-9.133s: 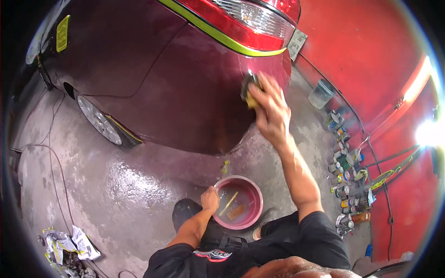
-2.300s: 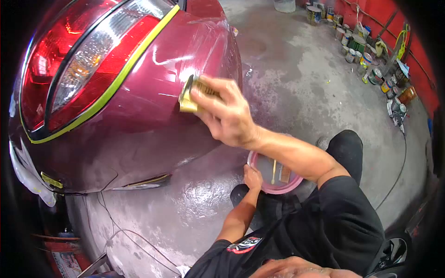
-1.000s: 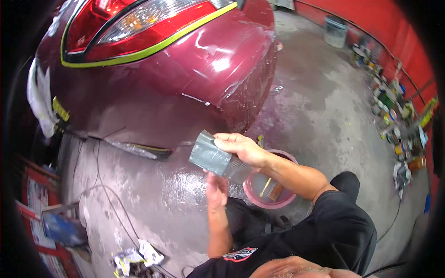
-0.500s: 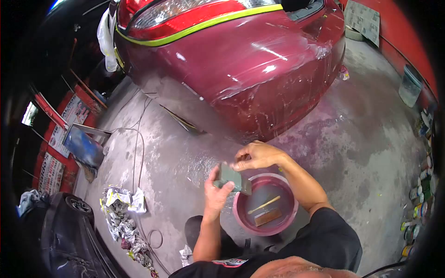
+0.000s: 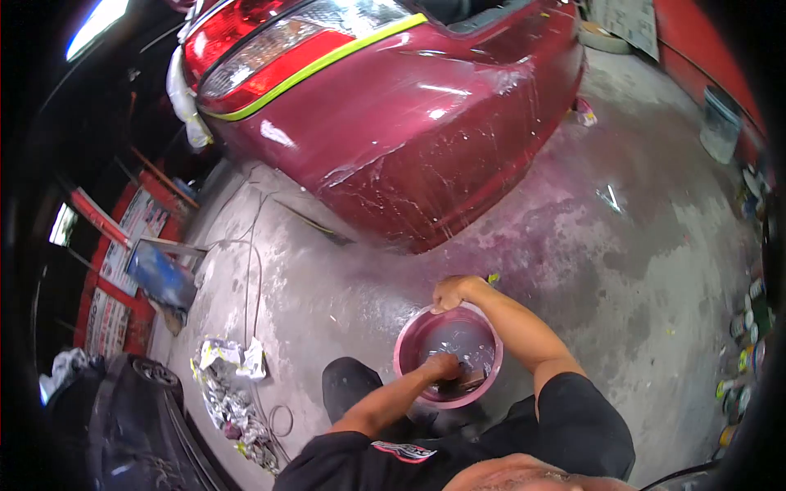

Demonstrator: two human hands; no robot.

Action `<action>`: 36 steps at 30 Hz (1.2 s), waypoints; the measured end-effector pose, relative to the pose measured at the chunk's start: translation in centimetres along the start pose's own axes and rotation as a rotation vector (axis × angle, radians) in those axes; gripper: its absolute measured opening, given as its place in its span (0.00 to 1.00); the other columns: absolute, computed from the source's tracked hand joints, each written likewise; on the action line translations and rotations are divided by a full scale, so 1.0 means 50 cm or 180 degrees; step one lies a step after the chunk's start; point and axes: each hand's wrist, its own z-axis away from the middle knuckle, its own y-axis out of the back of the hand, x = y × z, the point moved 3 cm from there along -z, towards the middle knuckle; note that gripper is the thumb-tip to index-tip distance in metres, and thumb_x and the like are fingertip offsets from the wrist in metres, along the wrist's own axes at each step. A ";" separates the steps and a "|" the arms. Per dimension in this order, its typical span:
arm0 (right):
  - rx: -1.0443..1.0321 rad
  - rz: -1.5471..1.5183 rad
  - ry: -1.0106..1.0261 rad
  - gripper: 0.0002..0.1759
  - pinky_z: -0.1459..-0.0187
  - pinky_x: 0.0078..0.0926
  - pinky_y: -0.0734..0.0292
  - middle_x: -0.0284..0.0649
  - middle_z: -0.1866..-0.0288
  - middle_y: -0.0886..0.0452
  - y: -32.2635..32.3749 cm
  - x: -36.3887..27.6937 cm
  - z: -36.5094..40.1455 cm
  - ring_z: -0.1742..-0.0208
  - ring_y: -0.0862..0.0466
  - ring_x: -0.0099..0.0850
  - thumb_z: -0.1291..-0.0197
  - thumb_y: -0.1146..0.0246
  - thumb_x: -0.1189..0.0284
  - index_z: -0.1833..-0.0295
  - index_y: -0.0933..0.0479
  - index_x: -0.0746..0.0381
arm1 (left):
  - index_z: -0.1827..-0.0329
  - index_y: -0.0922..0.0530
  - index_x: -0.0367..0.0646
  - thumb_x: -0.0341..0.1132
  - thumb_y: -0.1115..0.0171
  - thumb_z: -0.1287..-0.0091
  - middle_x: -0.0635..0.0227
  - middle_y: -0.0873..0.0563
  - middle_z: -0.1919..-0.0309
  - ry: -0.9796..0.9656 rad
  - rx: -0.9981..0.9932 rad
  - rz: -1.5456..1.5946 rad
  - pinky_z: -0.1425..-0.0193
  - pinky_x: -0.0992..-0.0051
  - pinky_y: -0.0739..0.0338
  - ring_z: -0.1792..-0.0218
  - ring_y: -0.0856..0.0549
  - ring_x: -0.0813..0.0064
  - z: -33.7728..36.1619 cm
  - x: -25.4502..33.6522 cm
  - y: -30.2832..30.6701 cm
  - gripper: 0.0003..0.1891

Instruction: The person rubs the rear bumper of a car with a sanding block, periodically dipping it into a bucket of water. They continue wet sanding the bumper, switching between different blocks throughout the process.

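A pink plastic basin [image 5: 399, 353] of cloudy water stands on the floor in front of me. My left hand [image 5: 444, 366] reaches down into it, fingers curled and partly lost in the water, so what they hold is hidden. Beside those fingers lies a brown block [image 5: 473, 380]. My right hand [image 5: 452, 292] is closed on the basin's far rim. Beyond the basin is a wet dark-red car bumper [image 5: 458, 180] with pale streaks, and yellow-green tape [image 5: 327, 61] runs under the tail light [image 5: 278, 53].
Crumpled paper [image 5: 225, 393] and a hose [image 5: 281, 420] lie at the left, near a dark bumper [image 5: 123, 417]. A blue container [image 5: 160, 270] stands farther back. Several cans [image 5: 747, 358] line the right side, below a clear bucket [image 5: 720, 127].
My left hand, which held a grey-green block above the basin's edge, has gone down into the water. My right hand has moved onto the far rim. The view has shifted.
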 end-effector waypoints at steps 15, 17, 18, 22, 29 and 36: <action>0.0119 -0.0318 0.0013 0.29 0.42 0.43 0.24 0.49 0.45 0.15 -0.128 0.087 -0.092 0.42 0.17 0.47 0.42 0.36 0.45 0.49 0.15 0.59 | 0.37 0.20 0.48 0.40 0.28 0.41 0.61 0.16 0.40 -0.1100 0.5273 -0.2789 0.38 0.59 0.25 0.44 0.20 0.55 0.522 0.161 1.060 0.26; 0.0293 -0.0559 -0.0169 0.28 0.40 0.44 0.25 0.51 0.45 0.16 -0.140 0.084 -0.094 0.41 0.18 0.48 0.41 0.38 0.46 0.50 0.14 0.60 | 0.37 0.20 0.49 0.40 0.29 0.39 0.61 0.16 0.40 -0.0981 0.5180 -0.2924 0.38 0.60 0.26 0.43 0.20 0.55 0.507 0.136 1.081 0.26; 0.0460 -0.0787 -0.0341 0.27 0.39 0.44 0.26 0.52 0.45 0.16 -0.136 0.083 -0.095 0.40 0.19 0.49 0.39 0.39 0.47 0.52 0.14 0.60 | 0.35 0.21 0.49 0.39 0.30 0.39 0.62 0.17 0.38 -0.0967 0.5054 -0.2808 0.36 0.60 0.27 0.42 0.21 0.55 0.507 0.119 1.082 0.27; 0.0655 -0.0331 -0.0293 0.25 0.39 0.47 0.24 0.55 0.46 0.16 -0.107 0.043 -0.082 0.43 0.16 0.52 0.37 0.40 0.52 0.51 0.15 0.64 | 0.29 0.26 0.49 0.35 0.33 0.36 0.65 0.22 0.32 -0.0681 0.4601 -0.2834 0.33 0.59 0.31 0.39 0.23 0.57 0.549 0.061 1.028 0.29; 0.1119 -0.0821 -0.0621 0.26 0.39 0.48 0.24 0.56 0.48 0.15 -0.136 0.042 -0.109 0.43 0.16 0.51 0.36 0.40 0.51 0.51 0.15 0.65 | 0.31 0.25 0.49 0.27 0.35 0.43 0.67 0.20 0.34 -0.1024 0.4677 -0.3243 0.35 0.60 0.29 0.44 0.22 0.57 0.436 0.197 1.157 0.32; 0.1303 -0.0861 -0.0709 0.28 0.39 0.49 0.24 0.56 0.51 0.15 -0.139 0.044 -0.111 0.45 0.17 0.54 0.34 0.43 0.49 0.56 0.13 0.64 | 0.37 0.19 0.47 0.29 0.35 0.41 0.59 0.18 0.38 -0.1194 0.4522 -0.3221 0.39 0.60 0.30 0.46 0.19 0.55 0.562 0.060 1.085 0.26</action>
